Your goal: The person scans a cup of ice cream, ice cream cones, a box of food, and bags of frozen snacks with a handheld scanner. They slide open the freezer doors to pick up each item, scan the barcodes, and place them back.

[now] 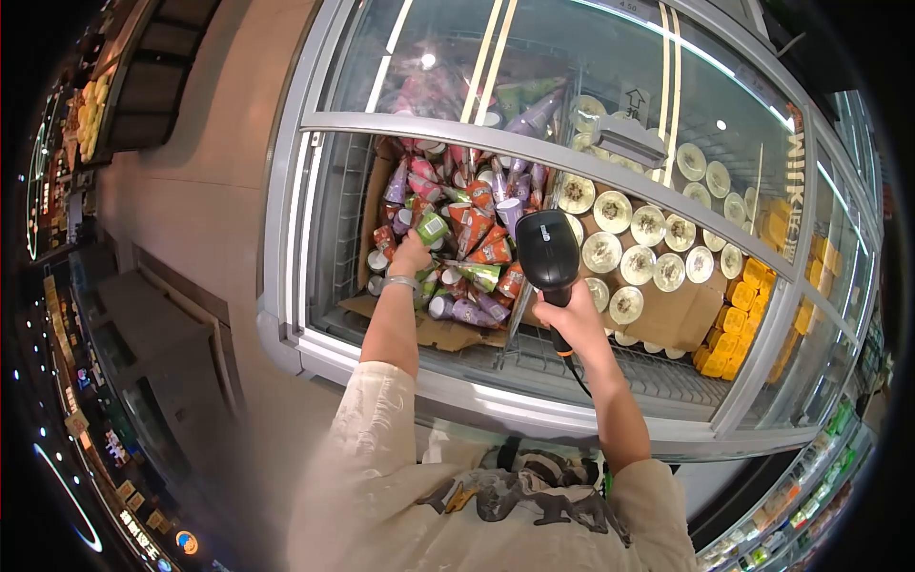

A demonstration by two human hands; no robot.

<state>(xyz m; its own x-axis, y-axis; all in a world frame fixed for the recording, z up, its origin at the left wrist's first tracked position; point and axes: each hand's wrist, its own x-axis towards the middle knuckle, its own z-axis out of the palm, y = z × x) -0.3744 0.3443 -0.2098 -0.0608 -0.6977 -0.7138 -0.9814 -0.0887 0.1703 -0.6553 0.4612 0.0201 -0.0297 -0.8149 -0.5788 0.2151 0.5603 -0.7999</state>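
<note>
My left hand (pixel 410 255) reaches into a freezer, its fingers closed on a green cone-shaped package (pixel 432 228) whose barcode label faces up. Under and around it lies a heap of wrapped cones (pixel 472 234) in red, purple, pink and green. In my right hand (pixel 578 319) is a black handheld scanner (pixel 547 250), held by its handle with its broad head over the divider between the cones and the round cups (pixel 648 226). A cable hangs from the scanner's handle.
The freezer's metal frame (pixel 419 125) runs around the opening, with sliding glass above. Yellow packages (pixel 734 319) fill the right end. A wire rack and cardboard (pixel 667 319) line the inside. Shelves with goods (pixel 801 505) stand at the lower right.
</note>
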